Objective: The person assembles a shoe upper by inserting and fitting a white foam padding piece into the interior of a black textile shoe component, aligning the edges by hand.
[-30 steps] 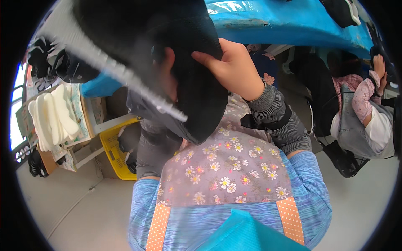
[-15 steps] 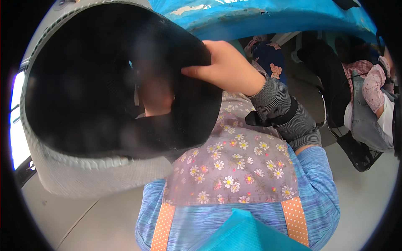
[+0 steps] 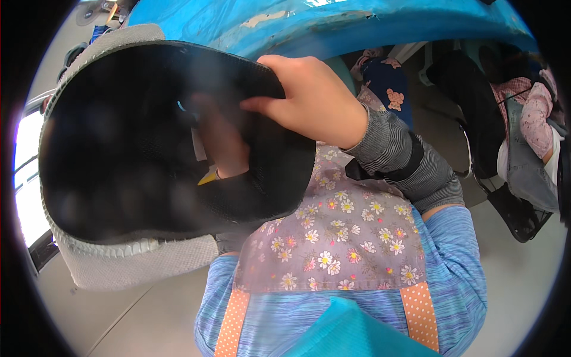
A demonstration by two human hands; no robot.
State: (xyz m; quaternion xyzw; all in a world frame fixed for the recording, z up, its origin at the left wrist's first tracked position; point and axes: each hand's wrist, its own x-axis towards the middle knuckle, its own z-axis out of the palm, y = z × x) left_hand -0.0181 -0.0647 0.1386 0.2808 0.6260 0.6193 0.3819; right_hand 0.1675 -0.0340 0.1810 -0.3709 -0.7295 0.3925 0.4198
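Observation:
A large, rounded shell-like piece [image 3: 107,160] with a dark inner face and pale grey woven fabric round its outside fills the left of the view. A pale stitched seam follows its rim. My right hand [image 3: 315,98] is closed on its right edge, thumb over the dark face and fingers out of sight behind. Inside the dark area my left hand [image 3: 225,140] shows dimly, its wrist cut off by a dark edge. A yellow pointed bit [image 3: 208,176] and a pale strip [image 3: 198,144] show beside it. The left fingers and whatever they hold are too dark to make out.
A blue sheet-covered surface [image 3: 285,30] with worn patches runs along the far side. A flowered apron [image 3: 333,238] covers my lap. At the right are a dark chair [image 3: 511,214] and a seated person's pink patterned sleeve [image 3: 537,113]. Pale floor [image 3: 137,315] shows at lower left.
The shell piece has tilted and its far side has come down, showing more blue sheet. My right hand has moved slightly left with it. More of the yellow bit shows beside my left hand.

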